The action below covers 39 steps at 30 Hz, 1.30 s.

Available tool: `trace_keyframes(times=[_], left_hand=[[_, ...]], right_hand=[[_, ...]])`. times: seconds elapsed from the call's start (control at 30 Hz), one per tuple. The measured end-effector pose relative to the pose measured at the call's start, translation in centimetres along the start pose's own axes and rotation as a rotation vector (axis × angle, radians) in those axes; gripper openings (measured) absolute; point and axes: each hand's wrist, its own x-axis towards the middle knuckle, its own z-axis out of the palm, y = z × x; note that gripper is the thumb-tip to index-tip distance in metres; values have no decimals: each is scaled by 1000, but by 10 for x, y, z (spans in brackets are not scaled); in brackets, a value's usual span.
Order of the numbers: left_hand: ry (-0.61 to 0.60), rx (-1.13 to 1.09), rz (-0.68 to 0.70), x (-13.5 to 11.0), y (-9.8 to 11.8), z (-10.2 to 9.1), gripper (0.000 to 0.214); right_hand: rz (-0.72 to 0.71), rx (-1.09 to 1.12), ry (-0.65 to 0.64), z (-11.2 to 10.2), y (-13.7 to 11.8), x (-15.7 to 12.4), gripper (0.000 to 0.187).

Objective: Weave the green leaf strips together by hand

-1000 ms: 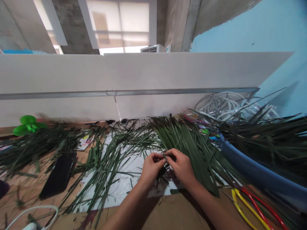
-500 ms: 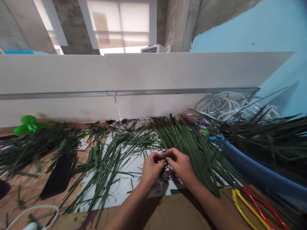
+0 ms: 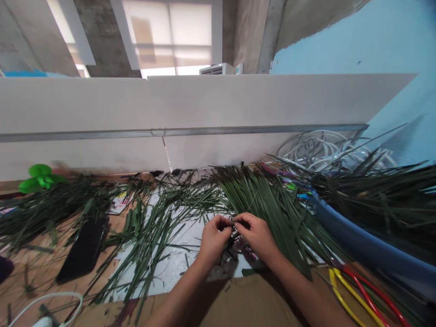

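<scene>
So, what do the fingers hold?

Thumbs and fingertips of the left hand (image 3: 214,240) and the right hand (image 3: 257,237) are closed narrowly, almost tip to tip, on a green leaf strip (image 3: 233,222). The strip is small in view, and its ends are hidden by the fingers.

Which way does it lie from them?

Between the two pinches, with its long axis roughly side to side, as far as can be told. Neither hand is clearly nearer; the strip sits about midway. A dark tangle of strips (image 3: 230,243) hangs just below, toward the wearer.

And outward from the hands?

A fan of long leaf strips (image 3: 272,213) lies just ahead of the right hand, its blades slanting from far to near right. Loose strips (image 3: 153,236) spread leftward over a white foam sheet (image 3: 177,272). A cardboard sheet (image 3: 218,304) lies nearest the wearer, under the forearms.

Farther out?

To the right, a blue tub (image 3: 357,240) holds dark fronds (image 3: 374,195), with yellow and red plastic hoops (image 3: 354,295) near it. To the left lies a black smartphone (image 3: 83,250). Ahead stands a white partition (image 3: 85,109).
</scene>
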Motion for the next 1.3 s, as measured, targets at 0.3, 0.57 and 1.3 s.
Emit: trace_keyframes(times=[0.3,0.57,1.3], left_hand=[[14,-74,-85,3,-6,1,9],[-8,142,-4,3,-16,-2,5],[-84,-134,-71,7,-14,-3,14]], right_hand=[[7,40,-33,3,7,0,15],[10,-6,-40,4,6,0,15],[77,183,9,4,11,3,11]])
